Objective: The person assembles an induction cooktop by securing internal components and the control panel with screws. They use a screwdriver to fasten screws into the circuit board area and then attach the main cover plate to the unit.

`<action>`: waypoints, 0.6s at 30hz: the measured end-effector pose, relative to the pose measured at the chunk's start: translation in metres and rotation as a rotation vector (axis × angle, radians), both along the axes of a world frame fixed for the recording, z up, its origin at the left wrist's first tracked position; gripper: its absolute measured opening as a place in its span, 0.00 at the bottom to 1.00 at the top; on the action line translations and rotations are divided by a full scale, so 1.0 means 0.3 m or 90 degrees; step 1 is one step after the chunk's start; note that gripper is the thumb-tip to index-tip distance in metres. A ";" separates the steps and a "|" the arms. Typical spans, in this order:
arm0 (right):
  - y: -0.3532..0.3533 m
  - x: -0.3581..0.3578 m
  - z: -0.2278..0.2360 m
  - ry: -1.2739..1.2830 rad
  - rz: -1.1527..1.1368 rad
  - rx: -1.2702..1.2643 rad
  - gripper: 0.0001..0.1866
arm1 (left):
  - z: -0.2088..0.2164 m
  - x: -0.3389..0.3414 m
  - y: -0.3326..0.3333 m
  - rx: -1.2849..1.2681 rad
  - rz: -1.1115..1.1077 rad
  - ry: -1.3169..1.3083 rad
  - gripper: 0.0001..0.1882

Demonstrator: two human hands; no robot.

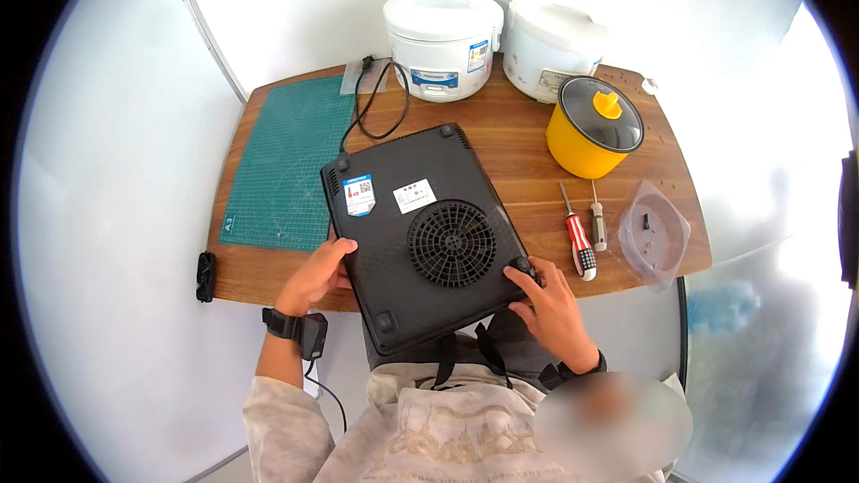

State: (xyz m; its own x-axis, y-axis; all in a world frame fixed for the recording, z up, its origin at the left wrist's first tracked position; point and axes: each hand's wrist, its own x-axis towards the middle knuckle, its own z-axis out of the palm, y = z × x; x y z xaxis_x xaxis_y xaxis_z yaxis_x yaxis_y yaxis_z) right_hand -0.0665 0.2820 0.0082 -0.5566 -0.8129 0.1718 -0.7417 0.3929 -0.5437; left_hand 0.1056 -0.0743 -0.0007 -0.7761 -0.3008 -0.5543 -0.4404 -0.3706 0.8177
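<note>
Left end of the wooden table (255,279): small black object (206,276) at the near edge. Green gridded cutting mat (284,165) flat beyond it, a clear plastic bag (374,79) by its far right corner.

Left hand (313,275) on the left side of a black flat appliance (376,250); thumb laid over the upturned underside, fingers curled beneath the edge, grasping it. Black device strapped at that wrist.

Black power cord (407,94) loops from the appliance's far left corner, plug end farther back. Appliance at table centre, tilted in plan, near end jutting past the near table edge; two labels and a round vent grille (452,243) face up.

Far side: white rice cooker (440,40), lid closed. Right hand (548,300) grasps the appliance's near right corner, thumb and forefinger beside a rubber foot.

Second white cooker (546,45) just right of the first. Red-and-white screwdriver (580,246), then a grey-handled one (599,228), side by side. Yellow pot (582,148) with glass lid, beyond them. Clear plastic tray (671,255) rightmost, small dark parts inside.
</note>
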 end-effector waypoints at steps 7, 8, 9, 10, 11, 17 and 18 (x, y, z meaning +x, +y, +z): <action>-0.003 0.071 -0.007 0.031 -0.027 -0.003 0.31 | -0.012 -0.097 -0.006 -0.272 0.036 0.032 0.31; -0.009 0.079 -0.005 0.031 -0.031 -0.006 0.31 | -0.017 -0.103 -0.013 -0.284 0.042 0.055 0.31; -0.012 0.088 -0.005 0.031 -0.034 -0.009 0.30 | -0.021 -0.111 -0.018 -0.295 0.049 0.077 0.32; -0.014 0.091 -0.010 0.035 -0.036 -0.007 0.30 | -0.024 -0.126 -0.024 -0.344 0.009 0.080 0.33; -0.015 0.094 -0.017 0.038 -0.038 -0.005 0.30 | -0.026 -0.141 -0.029 -0.393 -0.031 0.083 0.34; -0.027 0.119 -0.057 0.043 -0.044 -0.038 0.30 | 0.040 -0.185 -0.043 -0.543 -0.126 0.008 0.38; -0.027 0.122 -0.055 0.048 -0.050 -0.035 0.30 | 0.056 -0.192 -0.041 -0.544 -0.145 -0.002 0.38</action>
